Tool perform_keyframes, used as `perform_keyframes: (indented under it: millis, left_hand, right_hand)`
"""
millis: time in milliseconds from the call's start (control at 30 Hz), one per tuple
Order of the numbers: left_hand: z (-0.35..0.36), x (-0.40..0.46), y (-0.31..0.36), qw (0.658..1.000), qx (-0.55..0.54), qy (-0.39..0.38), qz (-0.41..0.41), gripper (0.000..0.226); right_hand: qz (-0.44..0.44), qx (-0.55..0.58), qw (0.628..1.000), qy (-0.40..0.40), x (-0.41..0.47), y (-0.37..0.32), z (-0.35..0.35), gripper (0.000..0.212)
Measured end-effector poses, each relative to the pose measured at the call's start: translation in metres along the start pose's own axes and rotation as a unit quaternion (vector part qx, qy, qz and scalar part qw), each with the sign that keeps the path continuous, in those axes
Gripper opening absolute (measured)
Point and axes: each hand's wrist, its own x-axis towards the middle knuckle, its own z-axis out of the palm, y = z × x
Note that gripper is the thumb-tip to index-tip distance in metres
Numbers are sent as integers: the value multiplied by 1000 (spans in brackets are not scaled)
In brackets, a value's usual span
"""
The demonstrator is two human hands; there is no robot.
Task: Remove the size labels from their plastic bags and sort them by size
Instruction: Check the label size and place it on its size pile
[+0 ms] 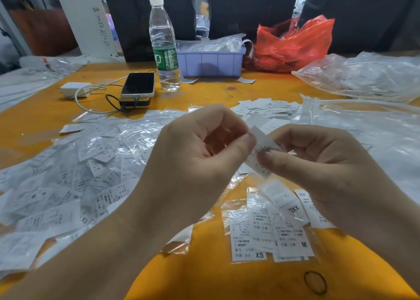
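The label (261,149) sits between both hands, held above the yellow table (204,277) — a narrow white strip whose long axis runs on a slant, from upper left near the left hand's fingertips down to lower right past the right thumb. The left hand (193,154) pinches its upper part between thumb and curled fingers; the right hand (318,161) pinches lower down, thumb on top, fingers curled behind. Whether a clear bag still covers the strip is hard to tell through the blur. My guess is that the hands are set to pull apart along that slant, sliding label from sleeve, so the grips at opposite ends matter most.

Both hands are about equally near. The right hand is closer to the sorted labels (272,231) lying just below it — XS, M and XXL can be read there. The pile of bagged labels (75,181) lies off to the left.
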Motion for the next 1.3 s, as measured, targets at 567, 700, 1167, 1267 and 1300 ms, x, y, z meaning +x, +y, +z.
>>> perform_keyframes:
  millis: [567,700,1167,1267,1300]
  left_hand:
    - [-13,4,-8,993,41,-108,10,5]
    - [-7,3,-9,997,15,-80,-1,10]
    - [-1,0,-8,998,38,-48,26,8]
    - [-4,2,-7,999,8,-51,-8,9]
    - [-7,4,-8,999,-5,-43,-23,9]
  right_hand:
    - [-44,-85,995,-22,-1,-3,2,19]
    - [-33,-38,999,-8,0,-1,0,20]
    - [-25,10,1000,7,2,0,-5,16]
    - [-15,30,999,-10,2,3,-4,18]
    - [-7,41,999,-5,3,4,-5,20]
